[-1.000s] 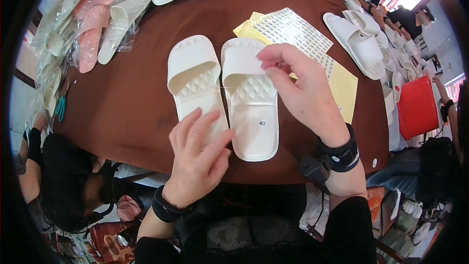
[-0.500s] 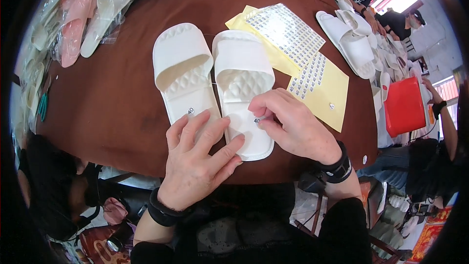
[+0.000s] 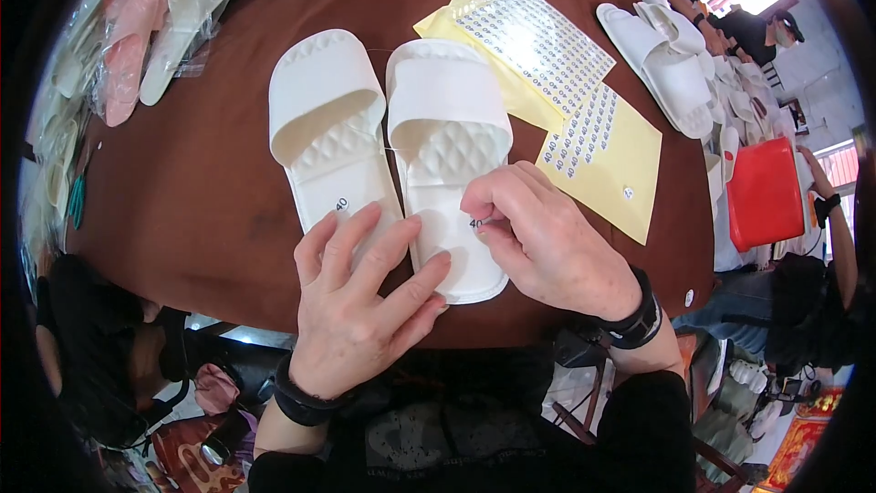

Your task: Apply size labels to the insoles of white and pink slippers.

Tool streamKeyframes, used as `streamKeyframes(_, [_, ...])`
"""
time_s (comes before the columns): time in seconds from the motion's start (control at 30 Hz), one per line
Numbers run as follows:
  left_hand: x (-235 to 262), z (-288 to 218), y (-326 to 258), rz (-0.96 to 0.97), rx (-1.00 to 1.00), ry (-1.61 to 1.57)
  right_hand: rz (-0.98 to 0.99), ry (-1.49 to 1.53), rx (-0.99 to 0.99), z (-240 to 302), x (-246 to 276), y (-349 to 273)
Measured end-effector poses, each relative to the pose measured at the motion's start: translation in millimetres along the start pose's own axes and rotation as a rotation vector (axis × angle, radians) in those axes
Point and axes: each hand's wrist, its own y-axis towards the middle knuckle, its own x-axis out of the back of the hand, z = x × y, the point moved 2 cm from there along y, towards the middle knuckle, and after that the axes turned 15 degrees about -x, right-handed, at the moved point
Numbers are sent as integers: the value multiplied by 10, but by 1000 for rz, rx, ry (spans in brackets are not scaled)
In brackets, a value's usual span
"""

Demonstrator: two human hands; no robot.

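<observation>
1. Pair of white slippers side by side on brown table (image 3: 210, 210), toes away from the person.
2. Left hand (image 3: 360, 310) open, flat, fingers spread over heels of left slipper (image 3: 330, 128) and right slipper (image 3: 449, 151).
3. Right hand (image 3: 538, 242) fingers curled, thumb and forefinger pinched on small round sticker (image 3: 475, 223) on right slipper's heel.
4. Left slipper heel already has sticker.
5. Yellow sticker sheets (image 3: 602, 141) just right of slippers, near right hand.
</observation>
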Motion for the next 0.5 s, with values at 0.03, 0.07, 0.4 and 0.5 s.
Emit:
streamKeyframes(0.03, [0, 2, -2, 1, 0, 1, 4, 12, -4, -2, -2, 1])
streamKeyframes(0.07, [-2, 3, -3, -1, -2, 1, 6, 5, -10, -4, -3, -1])
streamKeyframes(0.4, [-6, 9, -3, -3, 4, -8, -4, 47, -51, 6, -2, -22])
streamKeyframes(0.5, [-4, 11, -3, -1, 7, -10, -13, 21, -54, 11, -7, -18])
